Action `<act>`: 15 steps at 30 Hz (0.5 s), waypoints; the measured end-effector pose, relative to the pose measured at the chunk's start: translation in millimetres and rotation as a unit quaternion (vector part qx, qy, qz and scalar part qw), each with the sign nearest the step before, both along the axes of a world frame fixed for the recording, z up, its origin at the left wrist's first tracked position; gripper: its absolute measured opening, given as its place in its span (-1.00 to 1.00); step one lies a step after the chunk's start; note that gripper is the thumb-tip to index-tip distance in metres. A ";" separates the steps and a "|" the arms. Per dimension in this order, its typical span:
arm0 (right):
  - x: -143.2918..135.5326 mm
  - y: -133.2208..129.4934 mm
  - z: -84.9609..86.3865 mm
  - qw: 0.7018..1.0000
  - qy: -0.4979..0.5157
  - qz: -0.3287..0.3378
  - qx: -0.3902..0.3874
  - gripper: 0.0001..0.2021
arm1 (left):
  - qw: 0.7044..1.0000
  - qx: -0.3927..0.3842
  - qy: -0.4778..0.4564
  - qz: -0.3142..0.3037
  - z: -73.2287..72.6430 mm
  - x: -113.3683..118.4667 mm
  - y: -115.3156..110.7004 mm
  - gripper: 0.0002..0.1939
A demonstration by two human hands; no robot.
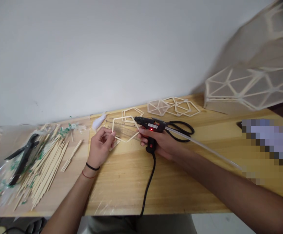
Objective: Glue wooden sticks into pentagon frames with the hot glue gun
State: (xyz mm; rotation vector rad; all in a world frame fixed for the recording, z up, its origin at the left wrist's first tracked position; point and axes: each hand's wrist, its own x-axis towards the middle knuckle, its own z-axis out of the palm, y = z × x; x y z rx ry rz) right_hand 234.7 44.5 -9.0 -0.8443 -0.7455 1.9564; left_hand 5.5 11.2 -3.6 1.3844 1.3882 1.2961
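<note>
Left hand: thumb and fingers of the left hand (pixel 101 146) are pinched together on the left side of a pale wooden pentagon frame (pixel 112 125).
Right hand: the right hand (pixel 162 139) is closed around a black glue gun (pixel 151 125), with its thumb and fingertips also at the right corner of the frame.
Pentagon frame: raised between the two sets of fingers, its open middle showing the table (pixel 180 185) and a ruler beyond.
Nozzle: just above the right fingertips, pointing left, close to the frame's upper right corner; whether they touch cannot be told.
Red light: lit on the gun's side, above the right fingers.
Glue stick: a long translucent glue stick (pixel 204 147) runs out of the gun's back, over the right forearm.
Cable: a black cable (pixel 147 191) drops from the grip, below the right fingers, to the table's near edge.
Ruler: a clear ruler (pixel 125 123) lies behind the left fingertips.
White item: a whitish item (pixel 99 122) sits just beyond the left fingers.
Wooden sticks: many wooden sticks (pixel 51 165) spread left of the left fingers, with a black tool (pixel 25 159) lying among plastic wrapping.
Other frames: more wooden frames (pixel 192 104) and a covered panel (pixel 158 107) lie beyond the right fingers.
Large structure: a covered lattice structure (pixel 250 87) stands far right of the fingers.
</note>
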 end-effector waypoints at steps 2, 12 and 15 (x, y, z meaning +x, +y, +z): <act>0.1 0.1 -0.8 1.000 -0.004 -0.002 -0.003 -0.59 | 1.000 0.000 0.001 -0.001 0.3 -0.1 0.1 -0.67; 1.1 1.8 -3.0 1.000 -0.021 -0.013 0.010 -0.59 | 1.000 -0.007 -0.001 -0.002 -0.9 -0.5 0.5 -0.63; 2.1 2.8 -3.8 0.999 -0.025 -0.021 0.013 -0.59 | 1.000 -0.017 -0.017 -0.018 -0.5 0.5 0.8 -0.59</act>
